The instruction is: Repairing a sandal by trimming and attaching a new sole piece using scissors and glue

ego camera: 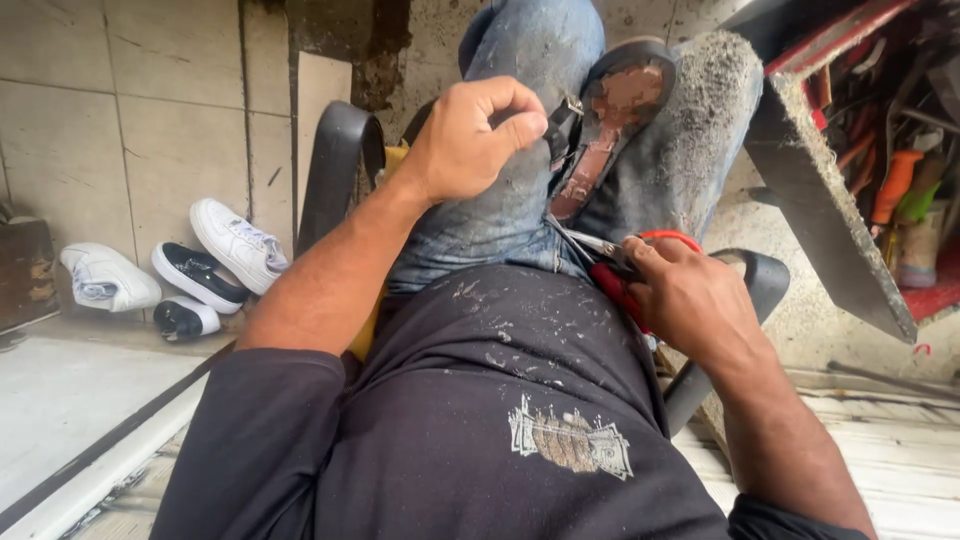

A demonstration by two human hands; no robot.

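Note:
A worn sandal (612,120) with a brown sole and a dark strap lies sole-up between my jeans-clad knees (520,190). My left hand (475,140) is closed in a fist on the sandal's black strap with its metal buckle (560,118), pulling it taut. My right hand (690,295) grips red-handled scissors (625,262); their metal blades point up toward the lower end of the sandal. My dark shirt (500,400), dusted with pale scraps, fills the foreground.
Several shoes, white and black, (190,270) lie on the tiled floor at left. A black chair arm (335,165) curves beside my left arm. A red box of tools (880,150) stands at right behind a grey slab.

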